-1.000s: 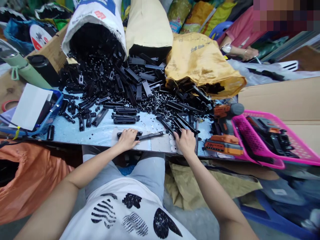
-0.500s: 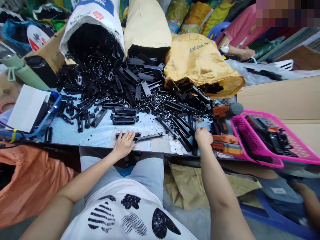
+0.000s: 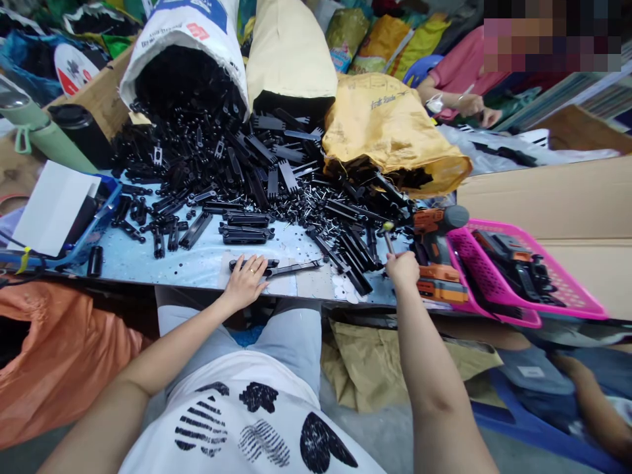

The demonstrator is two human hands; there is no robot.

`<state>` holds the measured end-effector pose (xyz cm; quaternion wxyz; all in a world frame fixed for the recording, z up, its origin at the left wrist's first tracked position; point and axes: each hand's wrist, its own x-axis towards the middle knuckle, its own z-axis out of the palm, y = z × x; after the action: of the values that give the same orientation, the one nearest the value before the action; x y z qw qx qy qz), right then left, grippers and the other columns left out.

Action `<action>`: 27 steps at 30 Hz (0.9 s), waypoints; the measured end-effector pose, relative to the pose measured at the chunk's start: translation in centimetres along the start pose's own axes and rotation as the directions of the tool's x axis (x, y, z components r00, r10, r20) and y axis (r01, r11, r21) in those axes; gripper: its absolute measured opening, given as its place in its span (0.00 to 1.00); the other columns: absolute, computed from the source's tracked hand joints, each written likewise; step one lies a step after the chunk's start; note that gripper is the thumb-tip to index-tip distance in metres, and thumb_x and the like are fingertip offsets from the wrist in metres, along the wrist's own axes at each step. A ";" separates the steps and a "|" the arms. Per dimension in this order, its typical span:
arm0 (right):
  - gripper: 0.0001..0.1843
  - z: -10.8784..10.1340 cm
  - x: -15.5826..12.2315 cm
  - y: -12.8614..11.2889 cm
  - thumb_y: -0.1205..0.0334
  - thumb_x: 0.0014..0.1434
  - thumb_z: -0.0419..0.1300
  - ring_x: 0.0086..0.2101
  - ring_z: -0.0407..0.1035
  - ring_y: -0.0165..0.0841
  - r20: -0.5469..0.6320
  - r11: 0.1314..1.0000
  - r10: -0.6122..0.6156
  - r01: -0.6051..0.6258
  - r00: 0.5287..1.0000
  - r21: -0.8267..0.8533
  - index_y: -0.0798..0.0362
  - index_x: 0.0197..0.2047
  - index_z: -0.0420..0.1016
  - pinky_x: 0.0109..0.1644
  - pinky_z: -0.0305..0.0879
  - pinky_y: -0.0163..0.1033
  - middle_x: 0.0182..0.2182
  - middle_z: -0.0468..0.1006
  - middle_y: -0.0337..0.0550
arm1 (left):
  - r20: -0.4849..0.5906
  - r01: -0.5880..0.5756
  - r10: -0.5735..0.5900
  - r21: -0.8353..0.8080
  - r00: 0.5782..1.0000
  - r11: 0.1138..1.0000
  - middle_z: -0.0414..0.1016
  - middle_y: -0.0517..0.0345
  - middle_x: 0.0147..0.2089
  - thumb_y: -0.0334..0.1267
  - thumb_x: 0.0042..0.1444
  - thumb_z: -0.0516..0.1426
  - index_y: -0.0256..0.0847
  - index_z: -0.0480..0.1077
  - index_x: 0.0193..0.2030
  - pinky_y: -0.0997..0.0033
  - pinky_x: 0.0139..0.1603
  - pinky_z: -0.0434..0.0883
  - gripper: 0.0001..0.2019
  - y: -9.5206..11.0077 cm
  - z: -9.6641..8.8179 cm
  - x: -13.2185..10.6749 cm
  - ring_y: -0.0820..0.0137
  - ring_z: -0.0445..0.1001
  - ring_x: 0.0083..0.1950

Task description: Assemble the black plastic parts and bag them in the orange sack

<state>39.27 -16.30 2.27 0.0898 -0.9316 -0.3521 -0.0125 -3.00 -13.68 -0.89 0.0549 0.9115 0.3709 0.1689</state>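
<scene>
My left hand (image 3: 247,280) lies flat, fingers stretched out, on a long black plastic part (image 3: 276,267) at the near edge of the pale blue table (image 3: 207,253). My right hand (image 3: 402,270) is closed round a thin tool (image 3: 388,236) with a yellowish tip that points up and away from me. It sits right beside an orange cordless drill (image 3: 437,224) and its battery base (image 3: 442,288). A heap of black plastic parts (image 3: 237,164) covers the table beyond both hands.
A white sack (image 3: 190,39), a beige sack (image 3: 291,52) and a yellow sack (image 3: 395,125) spill parts at the back. A pink basket (image 3: 582,299) with tools is at the right, a blue tray (image 3: 101,220) at the left. Another person's hand (image 3: 469,105) works at the back right.
My right hand left the black strips, moved right toward the drill and closed on the thin tool, now raised. My left hand stayed on the black part, its fingers flatter.
</scene>
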 end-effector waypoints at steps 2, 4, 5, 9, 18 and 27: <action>0.24 -0.8 -2.0 -1.1 0.53 0.63 0.47 0.41 0.69 0.44 -0.104 0.996 -0.050 0.058 0.993 0.072 0.65 0.51 0.64 0.42 0.62 0.45 0.42 0.72 0.63 | 0.001 -0.002 0.002 0.001 1.000 1.000 0.60 0.45 0.64 0.44 0.63 0.47 0.36 0.56 0.64 0.47 0.67 0.47 0.25 0.0 0.0 0.0 0.57 0.56 0.66; 0.23 -1.8 -4.7 -3.0 0.50 0.64 0.44 0.37 0.69 0.40 -0.091 0.956 -0.164 0.181 0.982 0.230 0.60 0.51 0.63 0.40 0.63 0.41 0.40 0.74 0.57 | 0.004 -0.002 0.002 0.003 1.000 1.000 0.60 0.45 0.64 0.44 0.63 0.47 0.36 0.56 0.64 0.48 0.67 0.47 0.25 0.0 0.0 0.0 0.57 0.56 0.66; 0.23 -2.4 -6.2 -4.2 0.48 0.64 0.43 0.33 0.69 0.37 -0.022 0.917 -0.241 0.235 0.970 0.321 0.58 0.48 0.65 0.37 0.62 0.40 0.35 0.75 0.53 | 0.006 -0.001 0.001 0.004 1.000 1.000 0.60 0.45 0.64 0.44 0.63 0.48 0.36 0.56 0.64 0.48 0.67 0.47 0.25 0.0 0.0 0.0 0.57 0.56 0.66; 0.24 -5.5 -12.6 -8.5 0.40 0.62 0.44 0.22 0.63 0.32 0.188 0.759 -0.548 0.391 0.815 0.520 0.51 0.34 0.68 0.27 0.57 0.35 0.21 0.69 0.40 | 0.019 0.007 -0.008 0.011 1.000 1.000 0.60 0.44 0.64 0.43 0.62 0.49 0.37 0.55 0.65 0.47 0.67 0.48 0.25 0.0 -0.1 0.1 0.56 0.56 0.66; 0.25 -3.1 -16.4 -9.4 0.45 0.65 0.37 0.21 0.65 0.35 0.391 0.782 -0.623 0.542 0.677 0.308 0.50 0.28 0.64 0.26 0.54 0.37 0.18 0.70 0.42 | 0.033 -0.009 0.008 0.028 0.999 1.000 0.59 0.44 0.65 0.44 0.62 0.48 0.37 0.56 0.64 0.46 0.66 0.48 0.25 0.1 -0.2 0.2 0.56 0.56 0.66; 0.27 -2.3 -5.0 0.2 0.49 0.65 0.42 0.38 0.70 0.47 0.097 0.955 -0.215 0.230 0.972 -0.188 0.63 0.47 0.71 0.38 0.61 0.45 0.36 0.75 0.63 | 0.171 -0.225 0.198 0.158 0.965 0.961 0.61 0.36 0.62 0.45 0.62 0.49 0.28 0.58 0.61 0.55 0.63 0.53 0.26 -2.5 -1.8 0.9 0.55 0.62 0.61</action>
<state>35.74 -20.08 4.08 -0.0187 -0.8902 -0.4547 -0.0224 -4.68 -11.32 0.48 -0.0158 0.9576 0.2792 0.0694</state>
